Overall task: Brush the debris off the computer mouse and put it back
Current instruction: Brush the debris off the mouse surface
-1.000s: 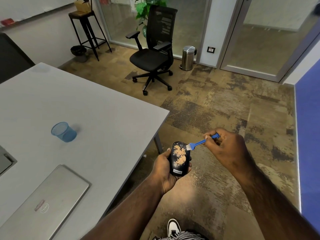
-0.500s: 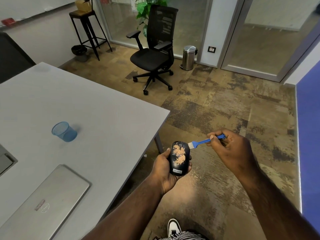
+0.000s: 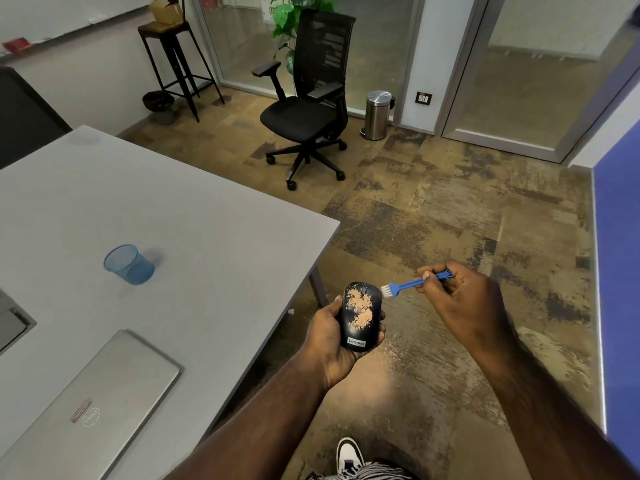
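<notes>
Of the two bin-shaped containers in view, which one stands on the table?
The small blue mesh cup stands on the grey table; the shiny steel pedal bin stands on the floor by the glass wall.

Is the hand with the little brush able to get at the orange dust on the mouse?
Probably yes. The right hand holds the brush beside the mouse, dust facing up, uncovered.

The laptop point(image 3: 86, 407) runs off the bottom-left corner, its badge too small to read; the left hand point(image 3: 327, 336) hides the mouse's point(image 3: 361, 316) underside (palm and fingers wrap it), the right hand point(image 3: 465, 299) covers part of the brush point(image 3: 412, 283) handle, and a shoe point(image 3: 349, 457) is cut by the bottom edge
</notes>
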The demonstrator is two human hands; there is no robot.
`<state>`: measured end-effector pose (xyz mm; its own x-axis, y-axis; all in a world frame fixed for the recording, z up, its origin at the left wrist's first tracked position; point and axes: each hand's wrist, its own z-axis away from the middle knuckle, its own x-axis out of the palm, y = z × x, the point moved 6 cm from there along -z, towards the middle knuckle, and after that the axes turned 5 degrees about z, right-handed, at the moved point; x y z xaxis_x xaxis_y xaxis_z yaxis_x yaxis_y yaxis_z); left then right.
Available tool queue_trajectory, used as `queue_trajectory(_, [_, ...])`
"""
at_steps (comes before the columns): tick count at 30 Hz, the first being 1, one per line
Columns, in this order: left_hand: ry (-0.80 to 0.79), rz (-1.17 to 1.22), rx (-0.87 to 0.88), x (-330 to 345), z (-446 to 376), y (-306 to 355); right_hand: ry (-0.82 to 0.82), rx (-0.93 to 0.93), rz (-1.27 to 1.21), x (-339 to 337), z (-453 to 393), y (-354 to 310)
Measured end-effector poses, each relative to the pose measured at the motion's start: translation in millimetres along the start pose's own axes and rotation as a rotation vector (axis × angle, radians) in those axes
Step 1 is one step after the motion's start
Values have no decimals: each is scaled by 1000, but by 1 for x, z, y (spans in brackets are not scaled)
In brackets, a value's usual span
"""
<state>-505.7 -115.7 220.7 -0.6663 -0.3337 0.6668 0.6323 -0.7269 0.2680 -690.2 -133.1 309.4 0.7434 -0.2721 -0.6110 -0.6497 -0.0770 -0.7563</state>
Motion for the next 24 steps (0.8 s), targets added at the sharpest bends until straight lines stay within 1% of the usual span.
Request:
queue_trajectory(3, [3,-7,5,-1,0,0,22,16,-68,-3,-1,0])
queue_trajectory(7, [-5,-7,14,0,-1,0,-43,-41,-121,2,2,-10])
queue_trajectory(10, [-5,-8,19,1,-2,-1,-62,-76,-64,4,3,-13])
queue_trajectory(14, [-13,-21,25,3,0,-1,-16,-11,14,4,-2,-4])
queue_trajectory(17, [-8,-32,21,5,1,-2,12,-13,-23,0,-3,-4])
queue_trajectory(20, [-3,-26,24,5,2,-1,-18,-23,-129,-1,0,-7])
queue_trajectory(22, [-2,-25,23,4,2,-1,-53,-36,-108,1,2,-11])
queue_trajectory(24, [-2,-30,17,5,2,-3,-55,-37,-41,3,2,-10])
